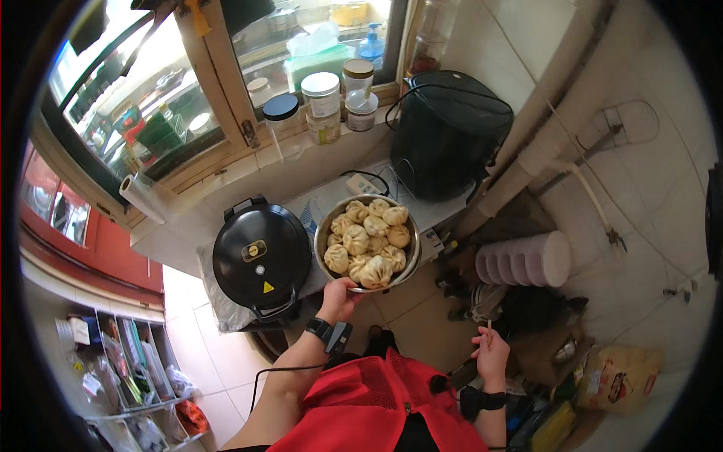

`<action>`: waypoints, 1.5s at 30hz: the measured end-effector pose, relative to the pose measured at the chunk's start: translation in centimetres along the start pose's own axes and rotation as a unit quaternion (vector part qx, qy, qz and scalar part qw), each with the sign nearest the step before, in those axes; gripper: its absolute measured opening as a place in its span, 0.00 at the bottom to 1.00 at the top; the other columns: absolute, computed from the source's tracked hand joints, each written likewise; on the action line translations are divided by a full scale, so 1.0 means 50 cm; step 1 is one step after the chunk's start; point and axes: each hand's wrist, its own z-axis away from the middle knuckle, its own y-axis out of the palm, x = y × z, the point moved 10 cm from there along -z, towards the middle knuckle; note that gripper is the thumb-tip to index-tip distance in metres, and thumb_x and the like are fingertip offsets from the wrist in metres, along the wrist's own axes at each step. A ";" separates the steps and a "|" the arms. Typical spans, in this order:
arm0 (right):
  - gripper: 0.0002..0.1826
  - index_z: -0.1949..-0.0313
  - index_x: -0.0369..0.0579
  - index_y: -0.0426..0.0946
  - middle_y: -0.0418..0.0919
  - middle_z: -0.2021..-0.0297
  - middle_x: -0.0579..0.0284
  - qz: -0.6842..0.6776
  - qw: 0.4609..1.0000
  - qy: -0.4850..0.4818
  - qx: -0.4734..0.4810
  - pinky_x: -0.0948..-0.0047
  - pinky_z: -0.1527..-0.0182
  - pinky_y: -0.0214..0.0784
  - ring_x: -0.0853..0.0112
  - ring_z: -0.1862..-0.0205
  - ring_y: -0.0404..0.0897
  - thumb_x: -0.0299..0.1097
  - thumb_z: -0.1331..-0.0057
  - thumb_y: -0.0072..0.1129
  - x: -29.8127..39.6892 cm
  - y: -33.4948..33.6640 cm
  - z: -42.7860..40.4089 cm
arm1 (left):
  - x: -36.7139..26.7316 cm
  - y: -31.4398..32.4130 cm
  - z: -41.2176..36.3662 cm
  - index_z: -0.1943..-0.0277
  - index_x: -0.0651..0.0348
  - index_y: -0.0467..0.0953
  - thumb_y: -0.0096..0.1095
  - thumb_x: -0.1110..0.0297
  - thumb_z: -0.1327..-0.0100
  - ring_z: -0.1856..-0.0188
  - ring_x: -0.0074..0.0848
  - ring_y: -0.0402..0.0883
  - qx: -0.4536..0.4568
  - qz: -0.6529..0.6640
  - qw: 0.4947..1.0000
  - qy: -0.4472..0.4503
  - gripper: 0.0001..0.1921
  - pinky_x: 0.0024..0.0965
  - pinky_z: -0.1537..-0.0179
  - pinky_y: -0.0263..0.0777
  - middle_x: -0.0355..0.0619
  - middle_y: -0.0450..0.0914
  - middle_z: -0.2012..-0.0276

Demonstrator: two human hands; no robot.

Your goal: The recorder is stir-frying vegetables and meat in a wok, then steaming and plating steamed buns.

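A round stainless steel bowl (415, 248) full of steamed buns (356, 239) is gripped at its near rim by my left hand (340, 301). The buns are pleated and piled in layers. My right hand (490, 350) is raised to the right, away from the bowl, with a thin stick-like thing (489, 326), perhaps chopsticks seen end-on, between its fingers. Left of the bowl stands a round black electric griddle (271, 237) with its lid down. Whether the bowl rests on the counter is not plain.
A large black appliance (446, 135) stands at the counter's back right. Lidded jars (321, 101) line the windowsill. A plastic wrap roll (141, 198) lies at the left. Below right are a pale compartmented holder (522, 260) and a food bag (618, 378); a divided rack (130, 361) stands lower left.
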 end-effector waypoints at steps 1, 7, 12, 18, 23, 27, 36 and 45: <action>0.13 0.52 0.35 0.75 0.81 0.71 0.55 0.004 1.000 -0.005 0.008 0.73 0.76 0.70 0.73 0.81 0.78 0.29 0.28 0.44 -0.003 0.000 -0.023 | -0.012 0.012 -0.011 0.60 0.74 0.68 0.45 0.82 0.44 0.60 0.44 0.80 -0.014 -0.002 1.000 0.012 0.09 0.47 0.53 0.81 0.54 0.75 0.59; 0.13 0.51 0.35 0.74 0.81 0.70 0.55 -0.006 0.997 0.020 0.069 0.78 0.78 0.69 0.76 0.83 0.75 0.28 0.28 0.43 -0.030 0.024 -0.103 | -0.037 0.021 -0.039 0.59 0.75 0.67 0.46 0.83 0.44 0.58 0.44 0.79 -0.048 0.037 0.996 0.071 0.10 0.47 0.55 0.82 0.55 0.73 0.57; 0.13 0.51 0.34 0.74 0.81 0.70 0.55 0.003 0.995 -0.009 0.102 0.78 0.78 0.68 0.76 0.82 0.76 0.28 0.28 0.44 0.016 0.049 -0.156 | -0.035 0.019 -0.019 0.53 0.72 0.64 0.47 0.84 0.46 0.57 0.43 0.80 -0.084 0.052 0.992 0.075 0.15 0.47 0.58 0.82 0.55 0.72 0.55; 0.13 0.51 0.36 0.75 0.81 0.70 0.55 0.004 0.987 -0.025 0.157 0.76 0.76 0.69 0.75 0.82 0.76 0.27 0.29 0.45 0.065 0.113 -0.161 | -0.046 0.039 0.036 0.51 0.72 0.64 0.51 0.82 0.43 0.58 0.40 0.80 -0.092 0.021 0.992 0.087 0.16 0.45 0.58 0.82 0.54 0.73 0.55; 0.13 0.51 0.37 0.75 0.81 0.70 0.55 0.027 0.979 -0.038 0.197 0.75 0.75 0.70 0.74 0.82 0.76 0.26 0.30 0.45 0.079 0.167 -0.146 | -0.052 0.054 0.086 0.48 0.70 0.62 0.56 0.80 0.38 0.58 0.36 0.81 -0.066 -0.009 0.992 0.105 0.17 0.38 0.57 0.83 0.52 0.74 0.54; 0.13 0.51 0.37 0.75 0.81 0.70 0.55 0.029 0.970 -0.056 0.234 0.74 0.76 0.70 0.74 0.82 0.77 0.27 0.30 0.45 0.096 0.236 -0.136 | -0.041 0.062 0.116 0.44 0.69 0.62 0.57 0.78 0.35 0.52 0.36 0.80 0.016 -0.011 0.998 0.067 0.18 0.38 0.54 0.82 0.50 0.75 0.52; 0.14 0.48 0.38 0.72 0.82 0.68 0.55 -0.069 0.970 -0.023 0.232 0.77 0.79 0.67 0.74 0.82 0.77 0.30 0.29 0.46 0.111 0.461 -0.189 | -0.045 -0.108 0.249 0.42 0.68 0.65 0.59 0.73 0.34 0.48 0.37 0.80 0.015 0.022 0.999 -0.026 0.20 0.37 0.52 0.80 0.53 0.75 0.48; 0.09 0.59 0.45 0.72 0.78 0.74 0.63 -0.327 0.916 0.144 0.185 0.81 0.87 0.52 0.77 0.79 0.76 0.37 0.29 0.47 0.125 0.554 -0.198 | -0.173 -0.224 0.310 0.51 0.52 0.74 0.57 0.61 0.31 0.58 0.21 0.81 -0.014 0.092 0.994 0.056 0.10 0.23 0.66 0.76 0.36 0.78 0.60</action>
